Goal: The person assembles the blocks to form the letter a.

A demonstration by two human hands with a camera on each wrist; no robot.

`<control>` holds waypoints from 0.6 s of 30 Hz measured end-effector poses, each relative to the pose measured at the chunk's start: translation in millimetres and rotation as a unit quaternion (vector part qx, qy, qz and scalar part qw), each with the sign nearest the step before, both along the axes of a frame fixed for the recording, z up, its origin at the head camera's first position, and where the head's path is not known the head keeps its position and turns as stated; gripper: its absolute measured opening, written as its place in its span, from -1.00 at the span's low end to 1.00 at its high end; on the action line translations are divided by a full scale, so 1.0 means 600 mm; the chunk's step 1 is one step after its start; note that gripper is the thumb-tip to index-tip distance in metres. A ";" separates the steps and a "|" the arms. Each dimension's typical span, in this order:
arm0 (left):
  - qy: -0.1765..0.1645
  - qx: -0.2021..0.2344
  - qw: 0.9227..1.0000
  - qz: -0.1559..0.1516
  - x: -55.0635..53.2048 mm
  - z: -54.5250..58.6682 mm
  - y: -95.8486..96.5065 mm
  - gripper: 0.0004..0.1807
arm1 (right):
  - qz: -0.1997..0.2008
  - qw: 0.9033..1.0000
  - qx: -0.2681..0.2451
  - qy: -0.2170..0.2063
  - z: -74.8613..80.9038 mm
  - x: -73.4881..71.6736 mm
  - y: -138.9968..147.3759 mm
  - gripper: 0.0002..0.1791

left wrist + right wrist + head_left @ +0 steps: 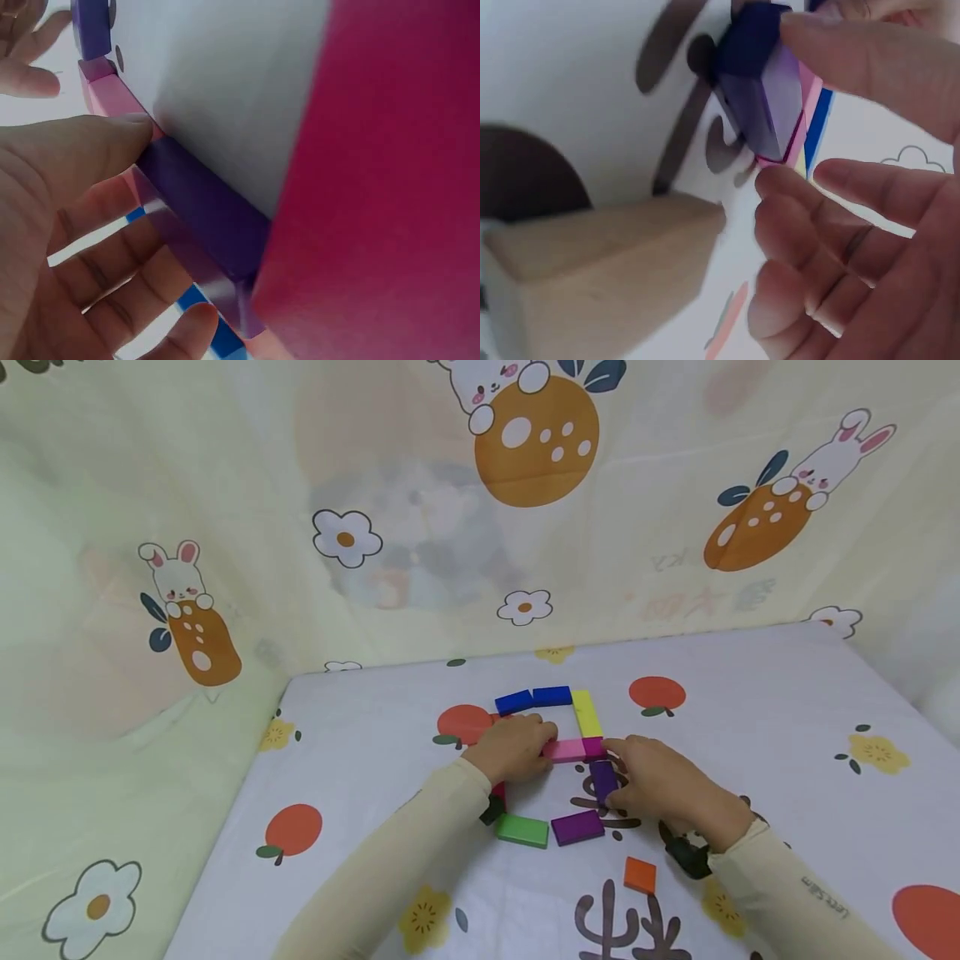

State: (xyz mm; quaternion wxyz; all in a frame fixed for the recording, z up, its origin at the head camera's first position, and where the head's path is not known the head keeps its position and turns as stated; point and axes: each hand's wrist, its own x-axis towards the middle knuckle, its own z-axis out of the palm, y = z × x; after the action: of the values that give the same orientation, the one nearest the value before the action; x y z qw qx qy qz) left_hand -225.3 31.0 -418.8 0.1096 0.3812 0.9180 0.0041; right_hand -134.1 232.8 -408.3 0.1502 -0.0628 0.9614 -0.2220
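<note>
Coloured blocks form a closed outline on the cloth. My left hand pinches the left end of a pink block, its thumb on one side and fingers on the other. Against that end stands a dark purple block, hidden under the hand in the head view. A magenta block adjoins the pink one's right end. My right hand has its index fingertip by the magenta block. Its thumb touches another purple block, while the other fingers stay loosely bent with a gap to it.
Two blue blocks and a yellow block form the far side. A green block and a violet block lie nearest me. An orange block sits apart. A large crimson block fills the left wrist view's right side.
</note>
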 end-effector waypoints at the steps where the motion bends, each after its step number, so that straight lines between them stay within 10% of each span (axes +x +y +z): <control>1: -0.002 0.001 1.000 0.000 0.000 0.000 0.000 -0.69 | 0.001 1.000 0.005 -0.001 0.002 -0.002 0.001 -0.07; 18: -0.005 0.013 1.000 0.000 -0.007 -0.006 -0.002 -0.75 | 0.018 0.999 -0.023 -0.046 0.004 -0.062 0.005 0.09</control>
State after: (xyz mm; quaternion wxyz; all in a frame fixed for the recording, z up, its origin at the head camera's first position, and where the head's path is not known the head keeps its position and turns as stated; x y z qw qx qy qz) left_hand -229.3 29.5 -422.5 0.1094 0.3828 0.9172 0.0182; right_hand -171.6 235.6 -405.9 0.1965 -0.0737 0.9467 -0.2443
